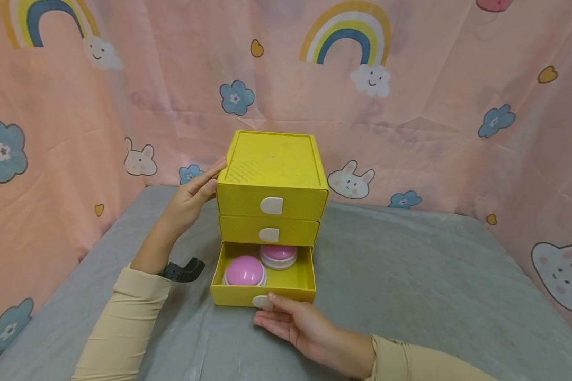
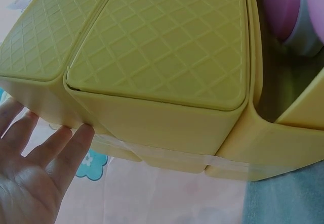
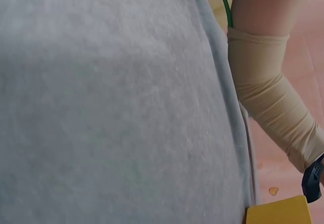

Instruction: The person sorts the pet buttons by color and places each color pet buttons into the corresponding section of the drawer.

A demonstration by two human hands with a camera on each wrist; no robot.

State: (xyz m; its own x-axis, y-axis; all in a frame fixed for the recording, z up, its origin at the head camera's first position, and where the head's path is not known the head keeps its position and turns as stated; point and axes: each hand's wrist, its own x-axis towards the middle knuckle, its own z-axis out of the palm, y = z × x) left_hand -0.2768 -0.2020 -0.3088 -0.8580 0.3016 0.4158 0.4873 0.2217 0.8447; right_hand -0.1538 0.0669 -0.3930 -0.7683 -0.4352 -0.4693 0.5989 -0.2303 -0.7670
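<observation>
A yellow three-drawer box [image 1: 274,159] stands on the grey cloth, its bottom drawer [image 1: 291,296] pulled out and the upper two closed. Inside that drawer sit two pink domed push buttons with white bases, one at the front [image 1: 244,271] and one [image 1: 278,254] partly under the drawer above. My left hand [image 1: 190,196] rests straight fingers against the box's left side; the left wrist view shows its fingertips at the patterned side wall [image 2: 162,42]. At the bottom drawer's white handle [image 1: 262,301], my right hand [image 1: 305,325] pinches with the thumb above and fingers beneath.
Grey cloth [image 1: 410,275] covers the table around the box. A pink printed curtain [image 1: 286,79] hangs behind and at both sides. On the left wrist is a black band [image 1: 183,271], close to the box's left side.
</observation>
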